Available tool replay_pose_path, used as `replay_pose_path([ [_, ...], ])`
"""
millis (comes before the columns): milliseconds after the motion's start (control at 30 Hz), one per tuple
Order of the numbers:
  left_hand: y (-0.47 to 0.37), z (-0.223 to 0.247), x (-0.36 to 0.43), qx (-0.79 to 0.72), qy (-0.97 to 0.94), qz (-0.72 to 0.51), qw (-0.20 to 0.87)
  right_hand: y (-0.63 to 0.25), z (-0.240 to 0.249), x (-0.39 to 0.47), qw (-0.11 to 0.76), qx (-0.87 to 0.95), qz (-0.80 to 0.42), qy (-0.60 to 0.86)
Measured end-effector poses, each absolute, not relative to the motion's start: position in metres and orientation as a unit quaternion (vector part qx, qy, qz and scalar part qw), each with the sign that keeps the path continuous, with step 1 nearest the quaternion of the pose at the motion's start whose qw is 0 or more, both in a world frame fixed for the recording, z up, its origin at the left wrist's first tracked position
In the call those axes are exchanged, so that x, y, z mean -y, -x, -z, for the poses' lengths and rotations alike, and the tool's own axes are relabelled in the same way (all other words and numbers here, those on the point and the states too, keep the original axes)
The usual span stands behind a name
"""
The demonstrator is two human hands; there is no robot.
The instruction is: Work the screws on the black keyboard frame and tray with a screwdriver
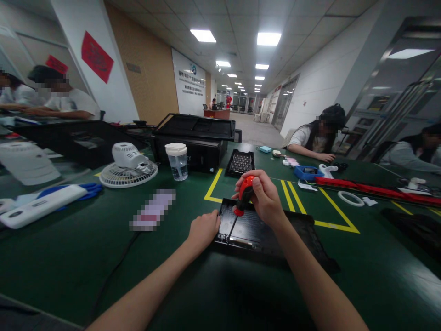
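My right hand (pixel 263 195) is closed around the red and black handle of a screwdriver (pixel 245 191). The shaft slants down, with its tip at the near left part of a black plastic panel (pixel 292 230), where small fittings sit along the edge. Whatever the tip meets there is too small to make out. The panel lies flat on the green table (pixel 179 271), its glossy side facing up. At its left edge my left hand (pixel 205 228) is closed on the rim, fingers partly hidden.
Behind the panel stand a black tray of small parts (pixel 241 162) and a large black machine housing (pixel 196 147). A lidded cup (pixel 177 161), a white fan (pixel 129 168) and a phone (pixel 153 210) on a cable are at left. Co-workers sit on both sides.
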State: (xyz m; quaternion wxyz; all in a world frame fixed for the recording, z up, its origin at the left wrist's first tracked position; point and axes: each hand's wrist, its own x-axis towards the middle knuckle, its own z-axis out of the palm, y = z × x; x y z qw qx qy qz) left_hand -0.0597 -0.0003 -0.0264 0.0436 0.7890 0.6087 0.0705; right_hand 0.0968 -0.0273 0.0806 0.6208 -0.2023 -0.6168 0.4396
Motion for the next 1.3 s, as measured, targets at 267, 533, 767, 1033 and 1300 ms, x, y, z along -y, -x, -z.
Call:
replay_pose_path([
  [267,0.059,0.025,0.001,-0.607,-0.791,-0.067,0.034,-0.094,-0.079,0.023,0.605,0.625,-0.445,0.214],
  [533,0.058,0.018,0.006,-0.618,-0.783,-0.050,0.052,-0.093,-0.078,0.023,0.599,0.630,-0.439,0.224],
  [767,0.058,0.020,0.005,-0.616,-0.784,-0.050,0.057,-0.090,-0.079,0.022,0.596,0.635,-0.439,0.219],
  [1033,0.060,0.023,0.003,-0.612,-0.787,-0.059,0.048,-0.088,-0.081,0.023,0.586,0.640,-0.443,0.226],
  [1300,0.061,0.021,0.005,-0.613,-0.787,-0.057,0.052,-0.085,-0.081,0.023,0.588,0.641,-0.441,0.222],
])
